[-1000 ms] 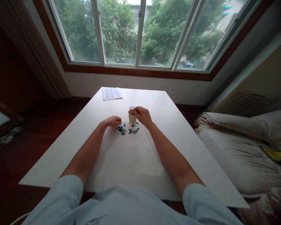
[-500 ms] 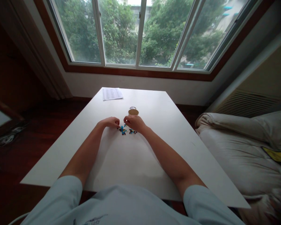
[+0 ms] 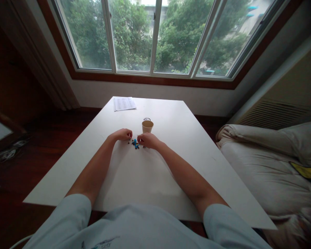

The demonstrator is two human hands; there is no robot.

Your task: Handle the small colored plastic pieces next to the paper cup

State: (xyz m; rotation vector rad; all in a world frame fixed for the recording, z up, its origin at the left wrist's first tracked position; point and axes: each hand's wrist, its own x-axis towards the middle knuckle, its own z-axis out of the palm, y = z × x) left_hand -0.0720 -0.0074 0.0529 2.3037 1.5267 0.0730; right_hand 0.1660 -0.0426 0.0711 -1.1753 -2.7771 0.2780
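On the white table lies a small heap of tiny blue, black and yellowish pieces (image 3: 135,144), too small to name surely. My left hand (image 3: 123,134) is at the heap's left side, fingers curled and tips together. Whatever it pinches, if anything, cannot be made out. Across the heap, my right hand (image 3: 149,140) reaches in from the right with its fingertips pinched low over the pieces, hiding some of them. What sits between those fingertips is hidden. A brown paper cup (image 3: 147,128) stands upright just behind my right hand, its open top visible and its base partly covered.
Behind the cup lies a thin dark loop (image 3: 147,119). Printed sheets of paper (image 3: 124,103) rest at the far left corner of the white table (image 3: 140,183). A pale padded couch (image 3: 251,166) stands to the right, and a window is beyond the table.
My right hand has come down and nearer, from in front of the cup to the heap, uncovering more of the cup. My left hand has barely shifted; a few dark pieces now show below it.
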